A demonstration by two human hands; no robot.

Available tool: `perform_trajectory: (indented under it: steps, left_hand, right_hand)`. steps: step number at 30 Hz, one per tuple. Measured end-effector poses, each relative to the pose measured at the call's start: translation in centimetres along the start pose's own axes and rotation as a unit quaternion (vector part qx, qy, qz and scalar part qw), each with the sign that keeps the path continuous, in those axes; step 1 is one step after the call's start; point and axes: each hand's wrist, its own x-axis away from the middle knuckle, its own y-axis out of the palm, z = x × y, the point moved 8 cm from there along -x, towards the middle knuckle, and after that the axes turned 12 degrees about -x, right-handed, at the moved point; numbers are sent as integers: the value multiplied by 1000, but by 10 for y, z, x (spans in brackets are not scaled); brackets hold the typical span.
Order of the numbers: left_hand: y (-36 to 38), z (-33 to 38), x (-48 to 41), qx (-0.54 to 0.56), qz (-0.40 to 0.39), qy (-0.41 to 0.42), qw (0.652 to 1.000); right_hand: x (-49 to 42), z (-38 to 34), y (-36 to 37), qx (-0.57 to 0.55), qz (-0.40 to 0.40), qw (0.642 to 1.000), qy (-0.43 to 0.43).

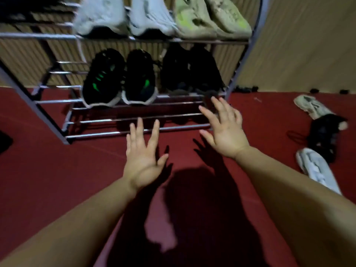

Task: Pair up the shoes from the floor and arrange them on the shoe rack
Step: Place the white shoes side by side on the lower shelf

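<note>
A metal shoe rack point(134, 130) stands ahead on the red floor. Its upper shelf holds a pale grey pair point(123, 18) and a beige pair with yellow-green marks point(212, 18). The shelf below carries a black pair with green accents point(119, 78) and an all-black pair point(190, 70). My left hand point(144, 153) and my right hand point(223, 128) hover with spread fingers in front of the lowest rails, holding nothing. On the floor at right lie a beige shoe point(312, 106), a black shoe point(323, 139) and a pale grey shoe point(317, 168).
A corrugated beige wall point(298, 45) runs behind and to the right of the rack. A dark object point(4, 141) sits at the left edge of the floor. Small dark items point(246, 88) lie along the wall's base.
</note>
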Motion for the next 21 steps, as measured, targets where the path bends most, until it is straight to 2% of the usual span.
perform_trajectory:
  steps: [2,5,8,12,18,21]
  left_hand:
    - [48,17,17,-28,-91,12,995]
    - [106,29,34,-70,-198,-13,978]
    - [145,51,37,-101,-268,-1,958]
    - [181,84,26,-132,-313,27,940]
    - [227,114,26,-172,-389,-13,905]
    - [231,115,26,-172,-421,-23,891]
  right_hand:
    - [36,41,8,3,-53,995,79]
    - [97,105,17,5,-136,964,228]
    - [158,163,14,5,-161,916,367]
    - [239,232,8,20,-168,828,535]
    - [320,308,7,14,-170,715,679]
    - [329,329,20,-35,-155,683,713]
